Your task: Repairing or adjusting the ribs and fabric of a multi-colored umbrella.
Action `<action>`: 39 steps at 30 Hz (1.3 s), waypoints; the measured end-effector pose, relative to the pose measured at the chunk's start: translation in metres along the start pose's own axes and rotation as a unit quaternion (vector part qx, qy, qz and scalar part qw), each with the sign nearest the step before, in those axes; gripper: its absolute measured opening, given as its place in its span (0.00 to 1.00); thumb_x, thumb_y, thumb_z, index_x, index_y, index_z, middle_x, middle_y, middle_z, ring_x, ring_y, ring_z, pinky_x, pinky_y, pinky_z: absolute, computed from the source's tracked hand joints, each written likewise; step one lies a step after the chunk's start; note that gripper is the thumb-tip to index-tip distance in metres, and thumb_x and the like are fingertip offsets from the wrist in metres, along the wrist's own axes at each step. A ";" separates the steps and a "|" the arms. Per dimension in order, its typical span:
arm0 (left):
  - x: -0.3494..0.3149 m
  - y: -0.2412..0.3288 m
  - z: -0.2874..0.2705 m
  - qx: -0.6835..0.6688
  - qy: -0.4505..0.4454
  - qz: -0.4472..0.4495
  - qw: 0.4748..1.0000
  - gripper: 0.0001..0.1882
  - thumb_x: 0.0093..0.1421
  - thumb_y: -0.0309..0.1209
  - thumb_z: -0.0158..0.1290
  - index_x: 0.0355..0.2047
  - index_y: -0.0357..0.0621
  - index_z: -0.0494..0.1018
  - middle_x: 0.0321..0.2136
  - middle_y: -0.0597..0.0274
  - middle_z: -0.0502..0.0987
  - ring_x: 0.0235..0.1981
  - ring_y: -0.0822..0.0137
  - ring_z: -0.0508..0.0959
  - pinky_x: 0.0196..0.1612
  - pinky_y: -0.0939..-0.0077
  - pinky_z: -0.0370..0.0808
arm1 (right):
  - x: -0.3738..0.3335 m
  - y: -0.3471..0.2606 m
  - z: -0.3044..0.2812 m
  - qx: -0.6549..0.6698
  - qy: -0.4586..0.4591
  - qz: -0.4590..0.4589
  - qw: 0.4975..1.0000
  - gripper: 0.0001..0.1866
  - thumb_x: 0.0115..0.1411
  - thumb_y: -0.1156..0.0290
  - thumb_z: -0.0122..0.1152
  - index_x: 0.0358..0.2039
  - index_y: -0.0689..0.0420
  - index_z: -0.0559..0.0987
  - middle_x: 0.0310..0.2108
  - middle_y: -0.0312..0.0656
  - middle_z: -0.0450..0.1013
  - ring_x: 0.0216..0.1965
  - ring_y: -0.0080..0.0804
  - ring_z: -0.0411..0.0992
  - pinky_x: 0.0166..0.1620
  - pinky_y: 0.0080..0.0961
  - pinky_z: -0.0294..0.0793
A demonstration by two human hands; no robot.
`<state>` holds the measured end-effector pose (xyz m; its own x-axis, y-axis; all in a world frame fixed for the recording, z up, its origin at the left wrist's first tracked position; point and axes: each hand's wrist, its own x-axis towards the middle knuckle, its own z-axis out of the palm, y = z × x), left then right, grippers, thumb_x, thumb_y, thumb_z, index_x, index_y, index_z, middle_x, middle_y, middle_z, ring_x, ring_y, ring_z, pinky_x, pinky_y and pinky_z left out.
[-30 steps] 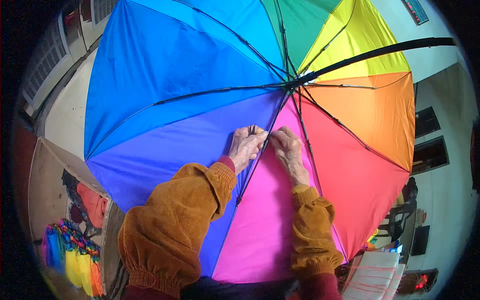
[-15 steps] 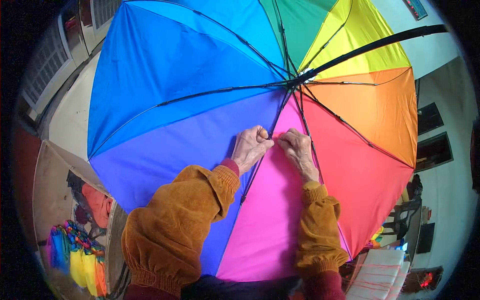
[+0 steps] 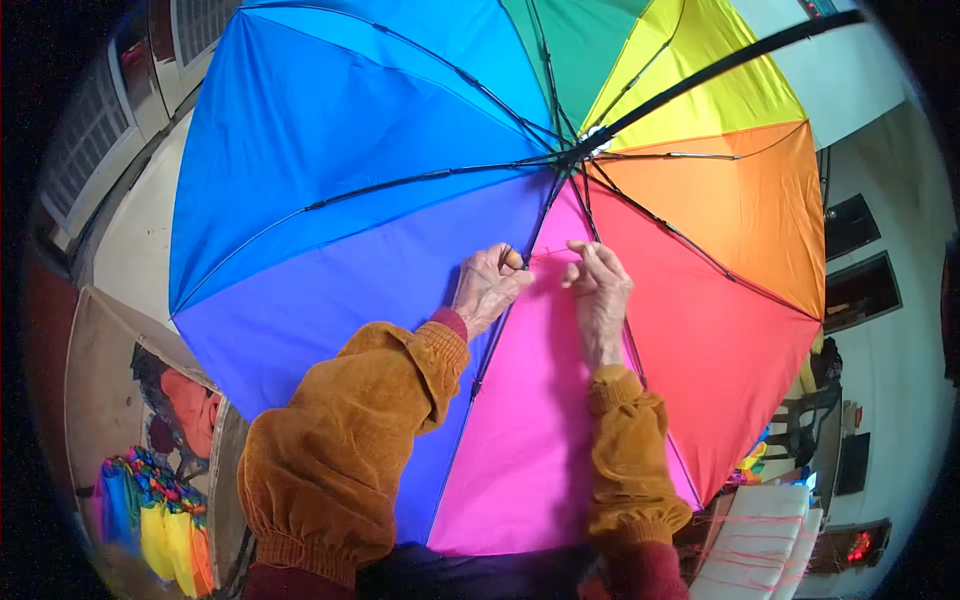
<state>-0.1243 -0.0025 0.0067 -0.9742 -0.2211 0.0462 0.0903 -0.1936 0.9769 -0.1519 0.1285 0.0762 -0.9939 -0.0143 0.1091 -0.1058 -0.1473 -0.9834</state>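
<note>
An open rainbow umbrella [image 3: 330,130] fills the view, its inside facing me, with dark metal ribs spreading from the hub and a black shaft [image 3: 720,75] rising to the upper right. My left hand [image 3: 490,288] is closed in a pinch on the umbrella rib [image 3: 545,220] between the purple and pink panels. My right hand [image 3: 600,285] is raised over the pink panel [image 3: 530,440], its thumb and fingers curled around a thin reddish thread [image 3: 552,252]. That thread runs from its fingertips across to the rib at my left fingertips.
Several folded rainbow umbrellas [image 3: 160,520] hang at the lower left, beside a wooden edge. A white pad [image 3: 750,545] with loose red threads lies at the lower right. Dark frames [image 3: 860,290] are on the pale wall to the right.
My right hand has drawn away to the right from the rib, pulling the thread out. My left hand keeps its pinch. The umbrella has shifted slightly left and up in view.
</note>
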 end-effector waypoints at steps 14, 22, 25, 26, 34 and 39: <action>-0.003 0.005 -0.005 0.048 0.024 -0.007 0.999 0.09 0.44 0.27 0.56 0.18 0.42 0.65 0.14 0.75 0.62 0.17 0.83 0.59 0.18 0.84 0.59 | -0.007 -0.040 -0.056 -0.132 0.031 0.027 0.990 0.05 0.56 0.73 0.55 0.27 0.60 0.74 0.14 0.29 0.60 0.13 0.15 0.56 0.16 0.13 0.55; 0.001 0.009 -0.005 0.009 0.005 -0.034 0.999 0.09 0.46 0.27 0.56 0.18 0.44 0.65 0.13 0.75 0.63 0.16 0.83 0.60 0.17 0.85 0.58 | -0.004 -0.037 -0.053 -0.082 0.034 0.023 0.996 0.05 0.56 0.74 0.54 0.28 0.61 0.75 0.15 0.32 0.64 0.15 0.17 0.60 0.18 0.14 0.60; 0.003 0.009 -0.002 -0.025 -0.007 -0.049 0.998 0.07 0.49 0.27 0.55 0.20 0.44 0.67 0.14 0.74 0.64 0.13 0.84 0.61 0.14 0.88 0.56 | -0.003 -0.030 -0.054 -0.201 0.015 -0.002 0.980 0.07 0.55 0.72 0.55 0.26 0.63 0.76 0.16 0.34 0.67 0.17 0.20 0.63 0.20 0.19 0.63; 0.003 0.014 -0.005 -0.040 -0.023 -0.089 0.995 0.07 0.51 0.28 0.54 0.20 0.43 0.68 0.14 0.74 0.65 0.12 0.84 0.61 0.12 0.88 0.55 | -0.004 -0.021 -0.045 -0.273 -0.013 -0.014 0.962 0.08 0.54 0.71 0.55 0.24 0.64 0.76 0.17 0.36 0.68 0.17 0.22 0.64 0.21 0.22 0.64; 0.006 0.007 -0.008 -0.166 -0.015 -0.176 0.970 0.09 0.56 0.29 0.49 0.20 0.43 0.68 0.14 0.69 0.68 0.09 0.82 0.60 0.09 0.88 0.52 | 0.001 0.042 -0.004 -0.461 -0.095 -0.239 0.849 0.06 0.49 0.75 0.52 0.21 0.64 0.75 0.16 0.55 0.67 0.17 0.43 0.69 0.22 0.36 0.64; 0.006 0.009 -0.008 -0.164 -0.018 -0.180 0.970 0.08 0.56 0.29 0.49 0.20 0.43 0.68 0.14 0.68 0.68 0.10 0.82 0.60 0.10 0.88 0.52 | -0.003 0.044 0.001 -0.483 -0.104 -0.218 0.841 0.04 0.44 0.77 0.50 0.17 0.63 0.72 0.16 0.56 0.67 0.21 0.56 0.69 0.24 0.44 0.65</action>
<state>-0.1279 -0.0129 0.0144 -0.9609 -0.0508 -0.2722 -0.2014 -0.5465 0.8129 -0.1532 0.1215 0.0330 -0.8377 -0.3548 0.4151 -0.5345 0.6885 -0.4902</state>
